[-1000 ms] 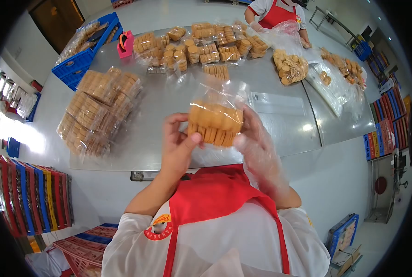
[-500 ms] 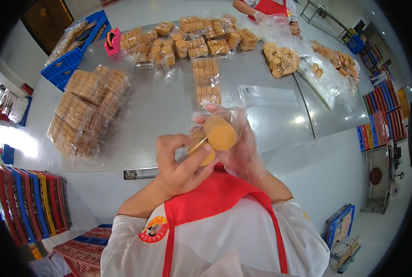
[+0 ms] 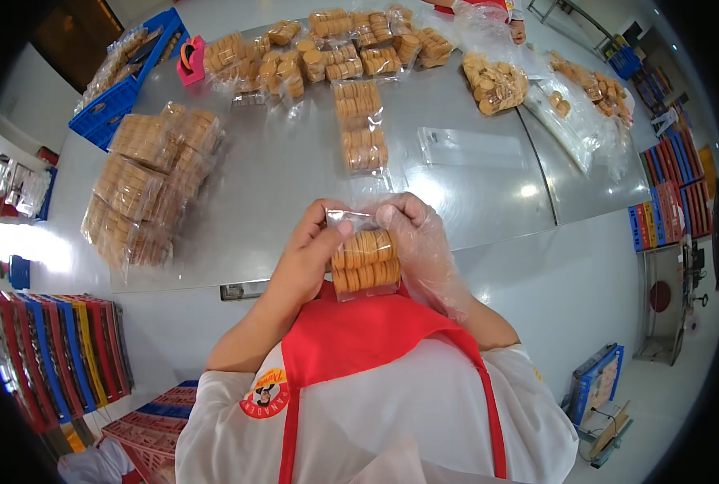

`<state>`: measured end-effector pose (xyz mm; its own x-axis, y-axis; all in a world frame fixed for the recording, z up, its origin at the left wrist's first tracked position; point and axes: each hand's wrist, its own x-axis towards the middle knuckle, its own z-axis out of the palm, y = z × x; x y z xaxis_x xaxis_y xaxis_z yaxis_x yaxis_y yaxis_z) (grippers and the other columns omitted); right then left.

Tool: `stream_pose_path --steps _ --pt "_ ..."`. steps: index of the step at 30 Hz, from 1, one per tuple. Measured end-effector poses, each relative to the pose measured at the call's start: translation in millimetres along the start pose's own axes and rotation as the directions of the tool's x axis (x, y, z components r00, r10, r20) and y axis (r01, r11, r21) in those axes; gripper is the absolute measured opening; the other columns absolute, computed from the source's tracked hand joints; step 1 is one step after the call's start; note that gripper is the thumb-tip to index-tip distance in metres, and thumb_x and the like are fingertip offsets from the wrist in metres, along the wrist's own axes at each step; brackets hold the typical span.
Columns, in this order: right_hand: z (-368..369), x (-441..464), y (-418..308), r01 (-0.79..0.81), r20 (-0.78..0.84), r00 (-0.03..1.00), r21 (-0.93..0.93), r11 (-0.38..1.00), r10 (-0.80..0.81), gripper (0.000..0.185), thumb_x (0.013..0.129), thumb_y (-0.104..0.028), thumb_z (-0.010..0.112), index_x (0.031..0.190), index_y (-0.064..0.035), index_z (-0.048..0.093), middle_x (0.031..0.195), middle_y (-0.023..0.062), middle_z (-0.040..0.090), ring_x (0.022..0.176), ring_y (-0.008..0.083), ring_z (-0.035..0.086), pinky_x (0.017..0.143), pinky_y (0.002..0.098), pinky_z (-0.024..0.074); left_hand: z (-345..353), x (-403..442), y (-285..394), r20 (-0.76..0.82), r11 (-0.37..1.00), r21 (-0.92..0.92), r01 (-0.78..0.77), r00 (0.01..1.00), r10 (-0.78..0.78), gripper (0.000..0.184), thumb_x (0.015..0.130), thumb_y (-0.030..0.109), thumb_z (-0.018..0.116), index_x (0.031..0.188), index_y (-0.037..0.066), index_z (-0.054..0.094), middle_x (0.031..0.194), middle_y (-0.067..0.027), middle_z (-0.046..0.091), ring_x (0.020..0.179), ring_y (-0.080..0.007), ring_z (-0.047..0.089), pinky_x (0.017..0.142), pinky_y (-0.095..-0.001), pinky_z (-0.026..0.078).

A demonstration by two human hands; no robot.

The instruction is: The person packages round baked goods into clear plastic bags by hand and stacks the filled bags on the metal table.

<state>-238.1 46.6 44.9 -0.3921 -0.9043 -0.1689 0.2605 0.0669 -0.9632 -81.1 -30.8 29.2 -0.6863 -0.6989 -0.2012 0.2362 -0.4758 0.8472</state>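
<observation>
A clear plastic bag of round biscuits [image 3: 366,262], stacked in two rows, hangs upright in front of my red apron. Bare, my left hand [image 3: 311,239] pinches the bag's upper left corner with the thumb in front. On the other side, my right hand [image 3: 417,242], in a clear plastic glove, grips the upper right corner between thumb and fingers. Just beyond the hands, two filled biscuit packs [image 3: 359,109] lie end to end on the steel table [image 3: 279,181]. Flat empty bags [image 3: 472,148] rest to their right.
Packed biscuits are piled at the left [image 3: 145,181] and along the far side [image 3: 335,60]. A pink tape dispenser [image 3: 190,63] stands near a blue crate [image 3: 121,97]. An open bag of loose biscuits [image 3: 495,85] lies at right, near another person's hand [image 3: 518,32].
The bag has turned from showing the biscuits' round faces to showing their stacked edges. My hands have moved to its two upper corners.
</observation>
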Motion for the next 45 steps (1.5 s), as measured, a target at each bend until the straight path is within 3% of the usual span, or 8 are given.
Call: stream_pose_path --steps 2,8,14,23,26,29,33,45 --pt "2.2 -3.4 2.3 0.037 0.001 0.999 -0.011 0.999 -0.037 0.017 0.098 -0.014 0.058 0.098 0.0007 0.066 0.094 0.0053 0.066 0.088 0.0117 0.059 0.081 0.0286 0.0491 -13.1 1.3 -3.0 -0.028 0.994 -0.083 0.066 0.997 -0.069 0.023 0.093 0.011 0.063 0.113 0.003 0.058 0.096 -0.0016 0.056 0.094 -0.0117 0.054 0.083 -0.0256 0.043" --pt "1.6 -6.5 0.3 0.129 0.023 0.992 -0.056 0.990 -0.128 0.017 0.098 -0.013 0.058 0.100 0.0016 0.067 0.095 0.0071 0.068 0.087 0.0127 0.061 0.082 0.0299 0.0504 -11.5 -2.6 6.0 0.056 0.644 0.672 -0.366 0.892 0.448 0.014 0.094 0.011 0.061 0.106 0.002 0.062 0.093 -0.0004 0.057 0.087 -0.0115 0.054 0.081 -0.0248 0.043" --pt "4.5 -5.2 -6.0 0.029 0.014 0.999 0.089 0.996 -0.030 0.017 0.099 -0.014 0.058 0.098 0.0012 0.065 0.097 0.0090 0.069 0.088 0.0138 0.063 0.084 0.0296 0.0520 -35.7 6.3 12.1 0.171 0.982 -0.126 -0.143 0.972 0.164 0.016 0.093 0.008 0.062 0.107 0.001 0.062 0.096 -0.0023 0.061 0.087 -0.0110 0.056 0.077 -0.0275 0.047" --pt "3.1 -12.0 -27.8 -0.262 0.114 0.958 -0.019 0.965 0.262 0.026 0.100 -0.019 0.053 0.101 0.0054 0.061 0.104 0.0153 0.067 0.094 0.0181 0.064 0.085 0.0321 0.0534 -49.5 2.1 4.7 0.106 0.895 0.435 -0.095 0.993 0.054 0.009 0.090 0.004 0.066 0.095 0.003 0.058 0.084 -0.0003 0.061 0.074 -0.0115 0.057 0.067 -0.0279 0.049" --pt "-9.2 -5.4 1.4 -0.205 0.133 0.969 -0.026 0.978 0.206 0.023 0.100 -0.016 0.053 0.105 0.0064 0.056 0.110 0.0212 0.067 0.097 0.0240 0.065 0.086 0.0358 0.0549 -41.7 -3.0 -4.7 0.241 0.319 0.867 -0.382 0.883 0.403 0.010 0.089 0.003 0.065 0.093 0.003 0.056 0.084 -0.0011 0.059 0.079 -0.0108 0.058 0.070 -0.0263 0.049" --pt "-12.4 -6.8 0.1 -0.324 0.108 0.941 0.026 0.946 0.320 0.022 0.100 -0.015 0.052 0.106 0.0063 0.057 0.108 0.0206 0.067 0.098 0.0241 0.065 0.089 0.0370 0.0539 -39.5 -5.0 -23.5 0.028 0.675 0.703 -0.223 0.958 0.287 0.008 0.089 0.002 0.063 0.091 0.003 0.055 0.084 -0.0029 0.058 0.080 -0.0136 0.060 0.073 -0.0284 0.050" --pt "-12.4 -8.9 -5.4 -0.286 0.096 0.954 0.005 0.958 0.284 0.021 0.100 -0.015 0.053 0.104 0.0045 0.058 0.106 0.0175 0.067 0.096 0.0214 0.064 0.090 0.0354 0.0525 -20.3 -6.6 -8.3 -0.079 0.955 -0.220 0.198 0.972 -0.220 0.016 0.093 0.004 0.058 0.107 0.005 0.050 0.095 -0.0061 0.059 0.087 -0.0185 0.061 0.080 -0.0328 0.053" --pt "-18.8 -7.6 17.1 -0.263 0.268 0.930 0.012 0.965 0.250 0.018 0.091 -0.016 0.070 0.098 -0.0010 0.062 0.093 0.0068 0.065 0.085 0.0112 0.061 0.077 0.0284 0.0517 -8.2 -11.2 -16.5 -0.059 0.975 -0.073 0.212 0.975 -0.216 0.018 0.093 0.003 0.061 0.110 -0.004 0.058 0.105 -0.0135 0.065 0.097 -0.0210 0.065 0.087 -0.0364 0.055"
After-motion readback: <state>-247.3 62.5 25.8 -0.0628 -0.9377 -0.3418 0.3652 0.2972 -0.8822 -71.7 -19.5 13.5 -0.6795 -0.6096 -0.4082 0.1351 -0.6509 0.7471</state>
